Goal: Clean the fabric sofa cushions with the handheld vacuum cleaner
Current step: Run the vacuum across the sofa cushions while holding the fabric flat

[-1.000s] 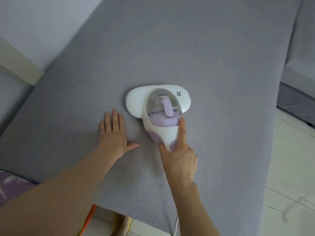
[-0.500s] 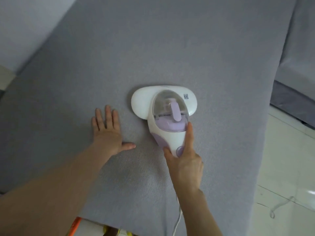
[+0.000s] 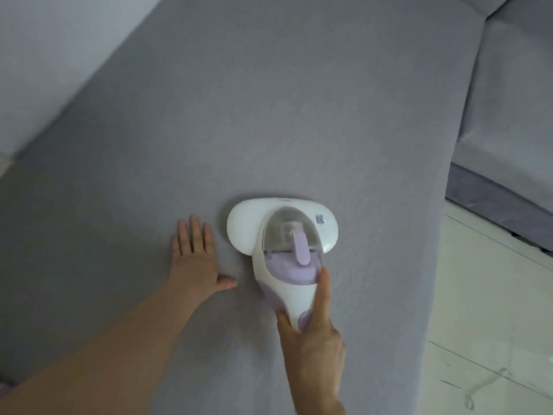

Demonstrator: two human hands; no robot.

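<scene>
while right hand (image 3: 311, 339) grips vacuum (image 3: 284, 235) | left hand (image 3: 194, 259) fingers flat on grey cushion (image 3: 299, 115) | pale floor (image 3: 484, 310) beside

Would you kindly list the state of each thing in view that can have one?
White and lilac handheld vacuum cleaner: head flat on the cushion, handle held.
Grey fabric sofa cushion: lying flat, smooth.
Right hand: wrapped round the vacuum's handle, forefinger stretched along it.
Left hand: flat on the cushion beside the vacuum, fingers straight, not touching it.
Clear dust cup: closed; contents cannot be told.
</scene>
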